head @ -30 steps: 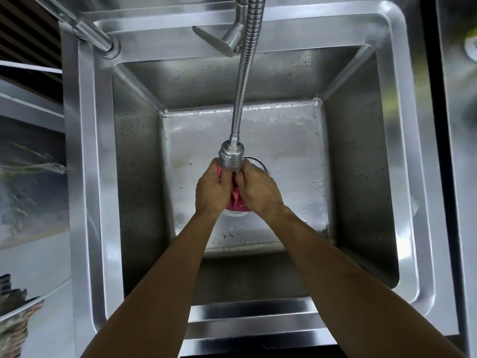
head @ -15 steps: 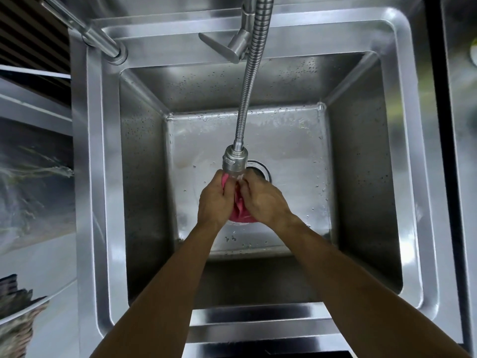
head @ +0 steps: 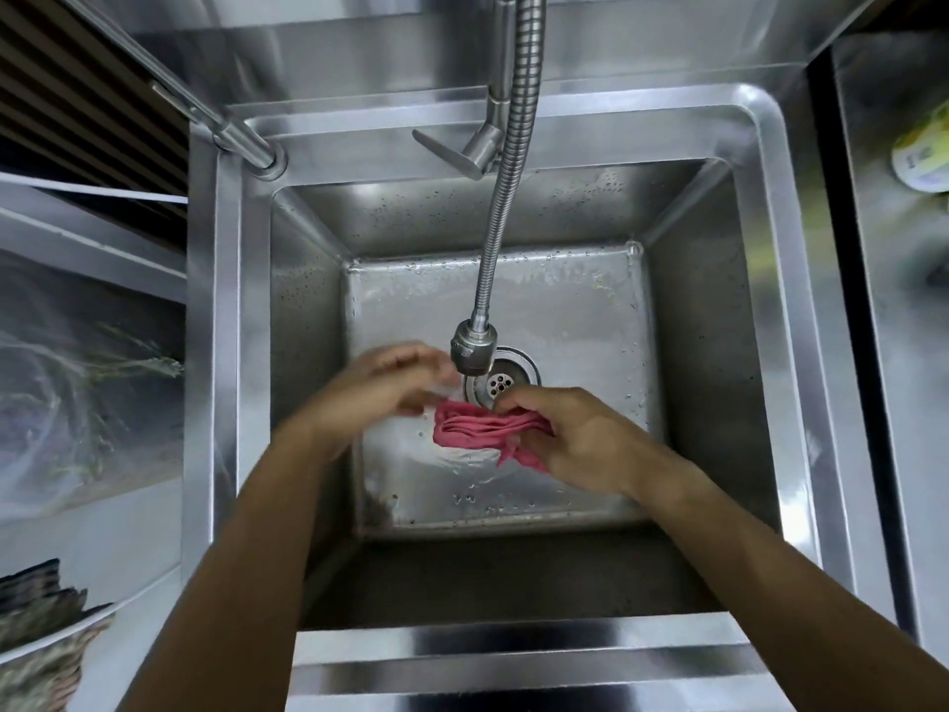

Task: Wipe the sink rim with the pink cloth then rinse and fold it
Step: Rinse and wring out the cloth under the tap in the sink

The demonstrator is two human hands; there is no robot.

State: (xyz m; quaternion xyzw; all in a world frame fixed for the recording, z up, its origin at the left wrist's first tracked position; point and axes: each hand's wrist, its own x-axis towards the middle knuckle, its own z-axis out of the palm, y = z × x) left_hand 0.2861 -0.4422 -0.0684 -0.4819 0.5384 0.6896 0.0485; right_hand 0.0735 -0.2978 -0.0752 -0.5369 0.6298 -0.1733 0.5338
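The pink cloth is bunched in folds low inside the steel sink, just in front of the drain. My right hand grips the cloth's right end. My left hand is blurred by motion, at the cloth's left edge, fingers curled; whether it holds the cloth is unclear. The flexible faucet hose ends in a spray head right above and between both hands. No water stream is clearly visible.
The faucet lever points left at the back rim. A second steel pipe runs diagonally at the back left. A yellow-green container lies on the right counter. Papers and a woven item sit at left.
Both hands have moved apart from a tight clasp under the spray head, pulling the cloth out sideways. The view has shifted and the sink sits lower in frame.
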